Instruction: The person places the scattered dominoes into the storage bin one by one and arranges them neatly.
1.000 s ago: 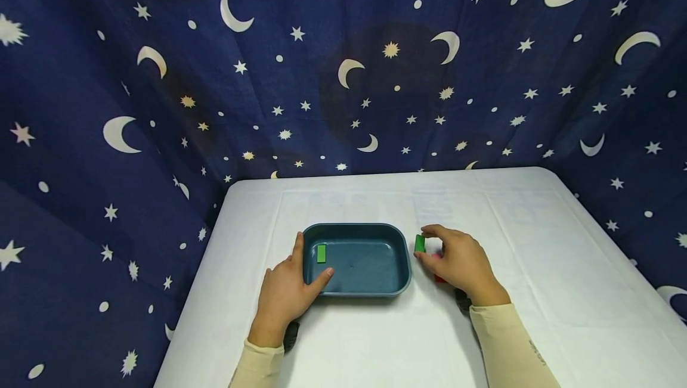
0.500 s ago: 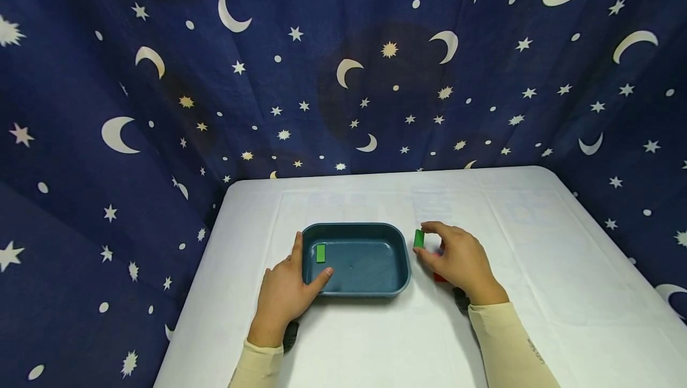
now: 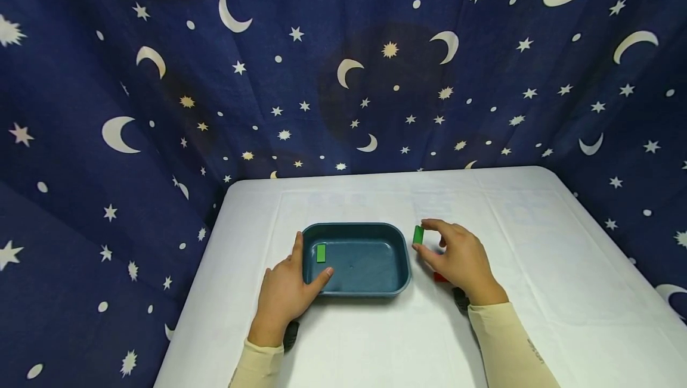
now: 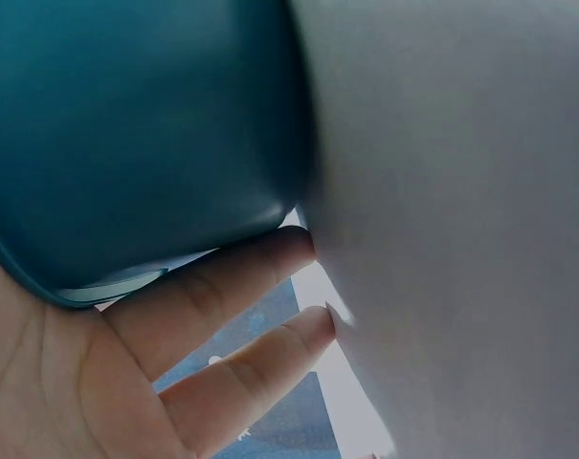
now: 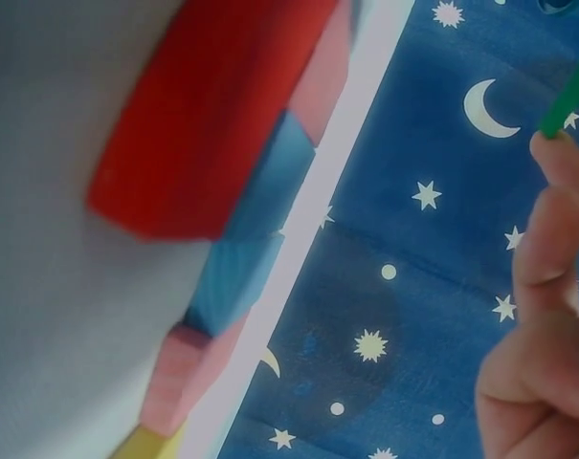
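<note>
The head view is bright, with soft shadows on the white table (image 3: 563,257) and faint sheen inside the tray (image 3: 370,266); the left wrist view is dim, the right's red block (image 5: 208,120) blurred

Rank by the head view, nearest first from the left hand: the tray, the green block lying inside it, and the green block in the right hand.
1. Tray: touching the left hand, to its right.
2. Inner green block: inside the tray, near its left end.
3. Held green block: in the right hand, past the tray's right end.
</note>
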Available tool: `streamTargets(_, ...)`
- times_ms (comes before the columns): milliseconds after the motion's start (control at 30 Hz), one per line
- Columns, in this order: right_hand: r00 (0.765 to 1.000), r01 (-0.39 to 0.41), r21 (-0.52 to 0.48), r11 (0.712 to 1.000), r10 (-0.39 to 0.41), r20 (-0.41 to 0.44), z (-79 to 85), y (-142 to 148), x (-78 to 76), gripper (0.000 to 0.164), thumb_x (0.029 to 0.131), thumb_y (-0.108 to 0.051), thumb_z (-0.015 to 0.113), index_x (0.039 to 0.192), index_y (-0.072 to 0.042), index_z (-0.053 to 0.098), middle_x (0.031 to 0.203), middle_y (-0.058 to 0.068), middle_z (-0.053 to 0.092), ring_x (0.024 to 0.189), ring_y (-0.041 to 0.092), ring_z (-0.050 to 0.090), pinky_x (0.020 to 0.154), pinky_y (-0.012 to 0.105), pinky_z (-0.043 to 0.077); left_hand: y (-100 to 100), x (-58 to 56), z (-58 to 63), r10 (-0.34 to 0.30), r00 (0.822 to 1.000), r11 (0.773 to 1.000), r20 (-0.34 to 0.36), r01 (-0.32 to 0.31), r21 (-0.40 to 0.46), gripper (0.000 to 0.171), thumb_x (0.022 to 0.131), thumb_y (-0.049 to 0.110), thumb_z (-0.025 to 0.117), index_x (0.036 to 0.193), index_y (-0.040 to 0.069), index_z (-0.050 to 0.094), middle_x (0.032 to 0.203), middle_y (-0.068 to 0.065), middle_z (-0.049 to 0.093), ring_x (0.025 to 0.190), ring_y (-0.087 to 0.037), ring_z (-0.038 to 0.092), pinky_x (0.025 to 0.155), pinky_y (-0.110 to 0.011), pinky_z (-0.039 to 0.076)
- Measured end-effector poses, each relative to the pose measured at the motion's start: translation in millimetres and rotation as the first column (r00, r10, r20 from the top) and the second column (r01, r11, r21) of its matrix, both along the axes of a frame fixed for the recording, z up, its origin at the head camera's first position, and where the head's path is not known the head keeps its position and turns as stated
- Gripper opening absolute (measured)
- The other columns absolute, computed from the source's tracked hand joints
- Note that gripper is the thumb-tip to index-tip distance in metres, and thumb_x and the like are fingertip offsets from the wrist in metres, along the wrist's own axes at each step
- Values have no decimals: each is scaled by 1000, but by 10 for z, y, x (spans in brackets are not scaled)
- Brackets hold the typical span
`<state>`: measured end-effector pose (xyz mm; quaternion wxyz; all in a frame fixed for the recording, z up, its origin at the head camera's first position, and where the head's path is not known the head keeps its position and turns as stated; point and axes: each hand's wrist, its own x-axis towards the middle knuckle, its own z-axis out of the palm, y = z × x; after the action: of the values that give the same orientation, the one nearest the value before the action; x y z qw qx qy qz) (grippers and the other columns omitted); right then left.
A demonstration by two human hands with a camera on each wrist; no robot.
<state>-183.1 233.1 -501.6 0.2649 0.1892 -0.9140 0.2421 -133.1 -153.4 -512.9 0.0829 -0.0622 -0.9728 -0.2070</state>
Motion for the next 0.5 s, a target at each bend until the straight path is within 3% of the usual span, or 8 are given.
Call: streamTargets(500,998,-59,-45,997,59,-4,68,-119,31,55,79,-39,93,128,-20,75,98,-8,71,72,16,59,57,33,43,-8,-3,-2,-7,1000,1000,-25,7,-7,116,90,89,44,170,8,19,127,-22,72,100,-36,74,89,-73,50)
